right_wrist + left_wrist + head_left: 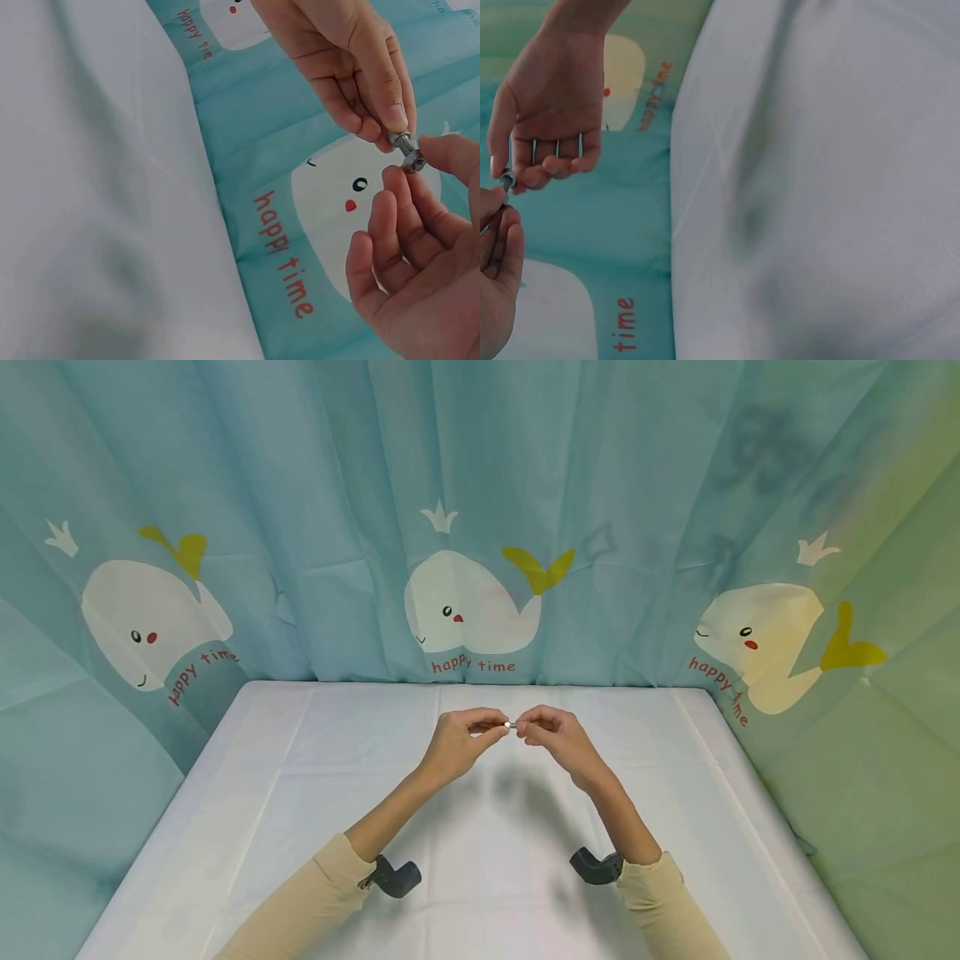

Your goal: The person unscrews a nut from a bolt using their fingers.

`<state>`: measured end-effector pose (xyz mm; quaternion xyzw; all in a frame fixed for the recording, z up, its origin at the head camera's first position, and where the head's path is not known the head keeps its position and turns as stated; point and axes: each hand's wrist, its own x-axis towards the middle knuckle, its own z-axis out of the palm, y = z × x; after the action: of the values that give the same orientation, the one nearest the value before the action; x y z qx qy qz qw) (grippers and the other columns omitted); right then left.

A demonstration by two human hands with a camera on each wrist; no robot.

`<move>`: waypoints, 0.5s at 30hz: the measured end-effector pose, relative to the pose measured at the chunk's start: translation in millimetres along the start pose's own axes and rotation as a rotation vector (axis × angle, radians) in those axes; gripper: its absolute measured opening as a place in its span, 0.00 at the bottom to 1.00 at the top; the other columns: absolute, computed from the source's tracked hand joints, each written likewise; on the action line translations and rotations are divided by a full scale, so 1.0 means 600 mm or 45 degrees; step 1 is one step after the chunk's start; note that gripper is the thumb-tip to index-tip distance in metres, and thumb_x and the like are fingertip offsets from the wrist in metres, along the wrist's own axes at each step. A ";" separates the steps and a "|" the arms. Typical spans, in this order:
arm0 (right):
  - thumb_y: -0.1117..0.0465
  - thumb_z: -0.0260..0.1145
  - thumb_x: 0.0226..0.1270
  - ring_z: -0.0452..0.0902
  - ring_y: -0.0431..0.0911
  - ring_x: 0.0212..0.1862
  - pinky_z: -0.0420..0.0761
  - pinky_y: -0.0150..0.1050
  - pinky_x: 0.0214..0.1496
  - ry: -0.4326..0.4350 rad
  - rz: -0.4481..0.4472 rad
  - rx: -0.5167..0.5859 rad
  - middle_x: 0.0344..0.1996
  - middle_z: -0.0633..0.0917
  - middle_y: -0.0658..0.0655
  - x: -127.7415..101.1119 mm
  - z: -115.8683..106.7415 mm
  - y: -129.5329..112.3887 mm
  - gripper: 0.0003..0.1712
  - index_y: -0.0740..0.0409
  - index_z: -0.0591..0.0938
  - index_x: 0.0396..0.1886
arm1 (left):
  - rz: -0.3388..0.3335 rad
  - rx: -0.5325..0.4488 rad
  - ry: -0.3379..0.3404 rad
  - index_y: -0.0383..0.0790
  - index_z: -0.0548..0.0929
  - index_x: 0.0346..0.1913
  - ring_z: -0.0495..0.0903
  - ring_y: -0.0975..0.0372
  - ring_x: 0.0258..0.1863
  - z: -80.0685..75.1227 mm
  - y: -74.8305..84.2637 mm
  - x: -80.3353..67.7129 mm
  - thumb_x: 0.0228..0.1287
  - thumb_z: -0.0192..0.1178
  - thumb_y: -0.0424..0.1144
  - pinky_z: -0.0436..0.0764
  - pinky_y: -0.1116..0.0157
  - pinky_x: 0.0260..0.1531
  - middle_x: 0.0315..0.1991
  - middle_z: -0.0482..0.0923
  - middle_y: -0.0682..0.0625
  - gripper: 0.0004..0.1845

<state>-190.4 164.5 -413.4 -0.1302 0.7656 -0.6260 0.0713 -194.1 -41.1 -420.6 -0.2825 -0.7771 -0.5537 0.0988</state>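
A small silver bolt (405, 142) with visible threads is held in the air between the two hands. My left hand (455, 743) pinches one end of it between thumb and fingertips. At the other end sits a hex nut (414, 161), which my right hand (561, 743) pinches between thumb and index finger. The other right fingers are loosely bent in the right wrist view. In the left wrist view the bolt (508, 182) is partly hidden by the fingertips.
Below the hands lies a table with a white cloth (337, 827), creased by folds. A blue-green curtain (337, 527) with printed whales hangs around its back and sides. Each sleeved forearm carries a dark wrist mount (397, 878).
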 end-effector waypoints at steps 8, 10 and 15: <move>0.66 0.68 0.68 0.80 0.45 0.38 0.80 0.36 0.44 -0.013 -0.104 0.025 0.42 0.82 0.63 -0.001 -0.002 0.009 0.14 0.69 0.79 0.49 | 0.023 0.016 0.017 0.35 0.89 0.41 0.87 0.60 0.37 0.000 -0.002 0.001 0.64 0.68 0.31 0.85 0.67 0.40 0.36 0.87 0.49 0.05; 0.67 0.68 0.68 0.80 0.45 0.37 0.79 0.36 0.43 -0.015 -0.116 0.030 0.44 0.80 0.67 0.000 -0.002 0.009 0.14 0.69 0.79 0.49 | 0.025 0.014 0.019 0.34 0.88 0.41 0.87 0.60 0.37 0.000 -0.001 0.001 0.64 0.68 0.30 0.85 0.67 0.41 0.36 0.87 0.49 0.05; 0.68 0.68 0.67 0.80 0.46 0.37 0.80 0.38 0.44 -0.031 -0.125 0.019 0.47 0.78 0.69 0.001 -0.002 0.010 0.14 0.68 0.78 0.49 | 0.023 0.023 0.019 0.34 0.88 0.41 0.87 0.61 0.37 -0.001 -0.001 0.000 0.64 0.68 0.30 0.85 0.67 0.41 0.36 0.87 0.49 0.05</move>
<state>-191.7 166.7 -419.3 -0.1747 0.7527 -0.6327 0.0507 -194.6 -41.7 -420.9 -0.2844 -0.7786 -0.5480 0.1122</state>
